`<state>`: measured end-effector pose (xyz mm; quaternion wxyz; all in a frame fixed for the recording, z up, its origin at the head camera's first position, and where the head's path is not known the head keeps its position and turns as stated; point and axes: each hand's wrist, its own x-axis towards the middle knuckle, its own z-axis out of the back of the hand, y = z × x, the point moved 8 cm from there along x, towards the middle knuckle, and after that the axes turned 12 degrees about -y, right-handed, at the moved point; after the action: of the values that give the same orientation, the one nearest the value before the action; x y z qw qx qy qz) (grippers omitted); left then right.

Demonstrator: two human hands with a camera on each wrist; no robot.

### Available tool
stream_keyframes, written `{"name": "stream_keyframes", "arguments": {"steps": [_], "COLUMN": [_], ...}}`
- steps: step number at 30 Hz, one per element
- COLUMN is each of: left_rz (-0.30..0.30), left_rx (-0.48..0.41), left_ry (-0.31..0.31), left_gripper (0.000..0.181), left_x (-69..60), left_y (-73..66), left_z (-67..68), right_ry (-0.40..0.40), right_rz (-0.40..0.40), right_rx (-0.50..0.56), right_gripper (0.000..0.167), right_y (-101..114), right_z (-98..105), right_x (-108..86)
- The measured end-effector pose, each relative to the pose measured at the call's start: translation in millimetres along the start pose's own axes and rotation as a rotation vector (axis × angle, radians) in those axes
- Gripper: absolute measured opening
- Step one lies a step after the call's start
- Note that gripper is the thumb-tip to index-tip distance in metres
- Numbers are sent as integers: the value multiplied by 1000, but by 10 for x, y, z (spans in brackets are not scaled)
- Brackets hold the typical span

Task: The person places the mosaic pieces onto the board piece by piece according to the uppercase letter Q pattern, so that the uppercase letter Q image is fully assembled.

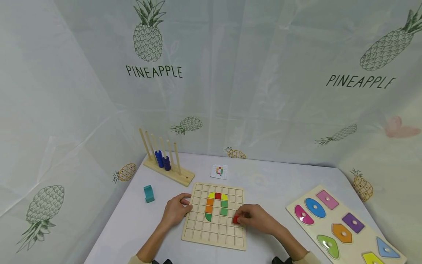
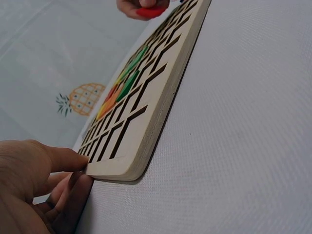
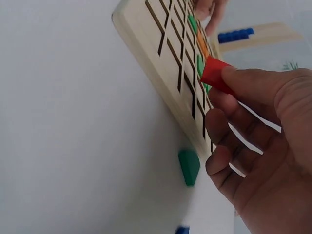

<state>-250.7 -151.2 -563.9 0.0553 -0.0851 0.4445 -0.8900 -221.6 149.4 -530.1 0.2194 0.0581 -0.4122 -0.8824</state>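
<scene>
A wooden grid board lies on the table. Set in its cells are a red square, yellow corner pieces, orange squares, green squares and a green rounded piece. My left hand grips the board's left edge, thumb on the top face and fingers curled at the side. Over the right part of the board, my right hand pinches a red block between thumb and index finger. Its other fingers are loosely bent.
Beside the board lie a green block and a blue piece. A pattern card is behind it. Leftward are a peg stand with blue rings and a teal block. A shape puzzle lies right.
</scene>
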Motion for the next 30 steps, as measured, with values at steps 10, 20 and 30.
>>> {"name": "stream_keyframes", "arguments": {"steps": [10, 20, 30], "left_rz": [0, 7, 0], "left_rx": [0, -8, -3], "left_ry": [-3, 7, 4], "left_gripper": [41, 41, 40], "left_x": [-1, 0, 8], "left_y": [-5, 9, 4], "left_z": [11, -7, -2], "right_ry": [13, -36, -75], "right_rz": [49, 85, 16], "right_rx": [54, -40, -131], "right_gripper": [10, 16, 3], "right_y": [236, 337, 352], "right_z": [-298, -474, -551], "right_x": [205, 395, 430]}}
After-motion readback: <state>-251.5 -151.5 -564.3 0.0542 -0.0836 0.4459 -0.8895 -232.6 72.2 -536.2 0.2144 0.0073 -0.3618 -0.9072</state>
